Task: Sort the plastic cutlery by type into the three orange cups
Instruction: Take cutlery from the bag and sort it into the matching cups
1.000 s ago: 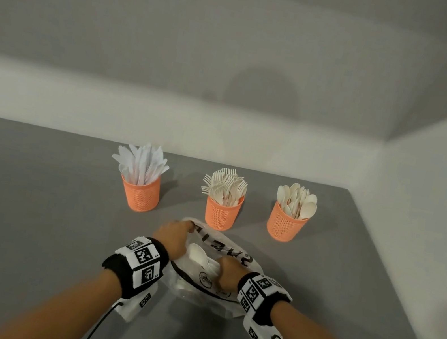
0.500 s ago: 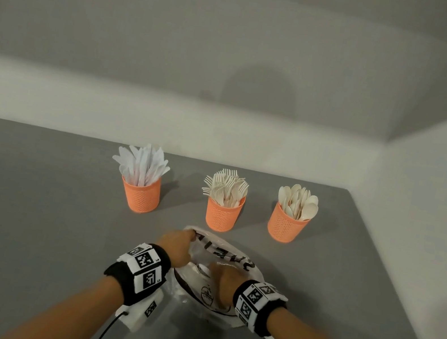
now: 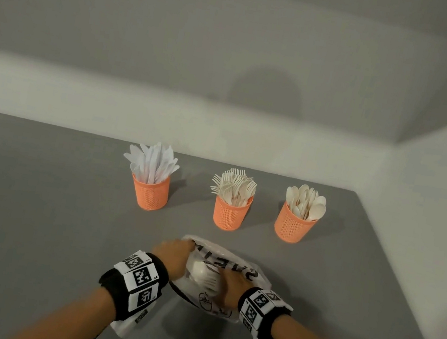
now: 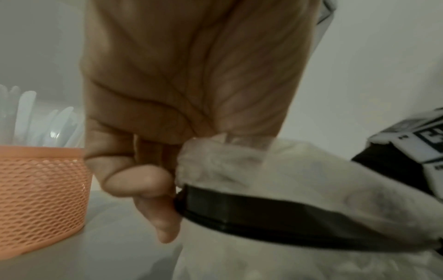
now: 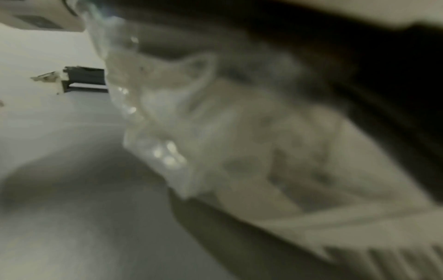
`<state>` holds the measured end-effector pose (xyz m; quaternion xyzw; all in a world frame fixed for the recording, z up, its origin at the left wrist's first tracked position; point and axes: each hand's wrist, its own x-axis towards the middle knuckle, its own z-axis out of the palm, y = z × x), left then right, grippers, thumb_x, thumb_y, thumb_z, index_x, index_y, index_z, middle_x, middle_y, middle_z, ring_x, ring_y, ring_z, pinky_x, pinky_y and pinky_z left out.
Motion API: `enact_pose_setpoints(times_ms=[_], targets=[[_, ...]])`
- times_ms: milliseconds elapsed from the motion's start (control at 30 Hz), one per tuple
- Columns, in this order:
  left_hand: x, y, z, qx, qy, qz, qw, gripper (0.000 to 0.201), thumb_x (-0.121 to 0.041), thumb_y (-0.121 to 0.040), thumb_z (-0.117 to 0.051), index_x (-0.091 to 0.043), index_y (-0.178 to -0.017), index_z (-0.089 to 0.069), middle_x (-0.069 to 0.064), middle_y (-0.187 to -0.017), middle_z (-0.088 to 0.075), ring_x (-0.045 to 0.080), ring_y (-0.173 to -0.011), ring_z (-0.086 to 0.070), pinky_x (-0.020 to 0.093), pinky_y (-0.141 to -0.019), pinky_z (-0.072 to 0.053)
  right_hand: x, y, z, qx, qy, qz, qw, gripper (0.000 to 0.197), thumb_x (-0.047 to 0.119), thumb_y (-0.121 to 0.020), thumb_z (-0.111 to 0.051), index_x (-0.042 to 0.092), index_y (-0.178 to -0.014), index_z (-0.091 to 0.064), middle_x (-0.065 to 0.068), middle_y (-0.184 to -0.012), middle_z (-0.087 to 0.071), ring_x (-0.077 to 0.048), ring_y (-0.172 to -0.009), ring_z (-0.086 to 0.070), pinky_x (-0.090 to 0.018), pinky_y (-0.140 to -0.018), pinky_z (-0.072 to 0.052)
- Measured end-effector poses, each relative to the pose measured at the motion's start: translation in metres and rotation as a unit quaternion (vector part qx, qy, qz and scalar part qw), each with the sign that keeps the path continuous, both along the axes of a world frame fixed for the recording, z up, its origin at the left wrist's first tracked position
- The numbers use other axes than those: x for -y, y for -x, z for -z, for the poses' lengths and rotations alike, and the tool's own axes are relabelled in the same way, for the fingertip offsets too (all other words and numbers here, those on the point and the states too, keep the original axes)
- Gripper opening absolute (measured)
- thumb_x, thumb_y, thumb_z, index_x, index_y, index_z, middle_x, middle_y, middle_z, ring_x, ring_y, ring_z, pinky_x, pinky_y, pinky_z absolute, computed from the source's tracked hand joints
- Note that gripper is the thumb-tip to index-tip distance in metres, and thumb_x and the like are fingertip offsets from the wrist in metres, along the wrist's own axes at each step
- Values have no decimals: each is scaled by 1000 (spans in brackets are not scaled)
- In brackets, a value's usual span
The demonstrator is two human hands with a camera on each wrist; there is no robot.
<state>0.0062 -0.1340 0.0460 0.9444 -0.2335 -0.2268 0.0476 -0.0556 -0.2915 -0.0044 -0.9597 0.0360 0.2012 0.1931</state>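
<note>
Three orange mesh cups stand in a row on the grey table: the left cup (image 3: 149,193) holds knives, the middle cup (image 3: 231,212) forks, the right cup (image 3: 294,225) spoons. In front of them lies a clear plastic bag (image 3: 229,263) with black lettering. My left hand (image 3: 173,254) pinches the bag's black-banded edge (image 4: 263,214) and holds it up. My right hand (image 3: 231,286) reaches into the bag's mouth, against a bunch of white cutlery (image 3: 202,273). Its fingers are hidden, and the right wrist view is blurred plastic (image 5: 191,123).
A pale wall runs behind the cups and along the table's right side. The knife cup (image 4: 40,199) stands just left of my left hand. Grey tabletop (image 3: 30,210) stretches to the left.
My right hand has moved left and deeper into the bag's mouth, onto the cutlery. The left hand has kept its grip on the bag's edge. The cups have not moved.
</note>
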Motion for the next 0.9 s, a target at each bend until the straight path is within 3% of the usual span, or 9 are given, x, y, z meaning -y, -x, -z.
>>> enact_pose_setpoints(times_ms=[133, 267, 400, 500, 567, 633, 700, 800, 900], targets=[[1, 7, 0, 67, -17, 3, 998, 45, -5, -89, -42, -14, -133, -37, 11, -125, -53, 30, -113, -56, 37, -89, -47, 3, -1, -8, -3, 28, 14, 1000, 61, 42, -86, -57, 13, -136, -38, -8, -136, -46, -25, -125, -46, -31, -107, -33], [5, 5, 0, 107, -9, -31, 994, 41, -6, -93, -37, -14, -133, -36, 10, -126, -50, 29, -113, -57, 36, -88, -47, 2, -4, -17, 18, 3, -6, 1000, 55, 26, -89, -54, 17, -139, -34, -8, -137, -43, -23, -127, -41, -29, -108, -26], [6, -6, 4, 72, 27, -49, 996, 44, -9, -92, -39, -15, -135, -35, 13, -130, -45, 32, -115, -54, 39, -93, -45, -3, -4, -23, 22, -64, 1, 998, 47, 24, -88, -55, 7, -130, -43, 7, -99, -41, -23, -123, -45, -18, -94, -27], [-2, -19, 10, 20, 70, -41, 997, 51, -4, -87, -42, -19, -136, -39, 12, -134, -47, 31, -121, -50, 37, -99, -42, -3, -3, -25, 89, -131, 20, 987, 48, 44, -85, -52, 17, -124, -54, 8, -108, -59, -15, -116, -52, -9, -92, -28], [-9, -23, 14, -8, 91, -33, 995, 52, -2, -84, -44, -18, -133, -45, 11, -135, -50, 28, -123, -49, 34, -102, -39, 0, -3, -29, 101, -164, 37, 980, 42, 38, -87, -55, 18, -124, -55, 5, -116, -60, -8, -105, -52, -3, -88, -31], [-13, -24, 16, -22, 118, -22, 993, 51, 0, -82, -46, -17, -130, -49, 11, -132, -52, 27, -122, -49, 31, -101, -38, 2, -5, -31, 94, -202, 49, 974, 30, 37, -82, -57, 34, -112, -58, 5, -107, -64, -12, -97, -56, -13, -85, -40], [-15, -22, 15, -20, 157, -21, 987, 49, -2, -82, -49, -19, -128, -52, 8, -118, -53, 27, -115, -52, 28, -97, -37, 5, -8, -36, 118, -212, 78, 967, 13, 45, -71, -54, 46, -84, -55, 18, -83, -60, -2, -83, -58, -21, -81, -47], [-15, -19, 10, 38, 204, -35, 978, 43, -6, -83, -50, -21, -123, -56, 2, -102, -46, 29, -102, -57, 30, -89, -42, 10, -12, -49, 124, -306, 116, 937, 26, 0, -82, -59, 25, -77, -52, 6, -70, -54, 8, -57, -55, -16, -63, -47], [-10, -14, 8, 94, 184, -64, 976, 40, -8, -85, -45, -20, -122, -56, 7, -114, -50, 31, -99, -59, 37, -85, -48, 17, -19, -69, 98, -380, 117, 912, 24, -5, -87, -55, 15, -74, -52, 9, -54, -58, 3, -45, -54, -12, -55, -47]])
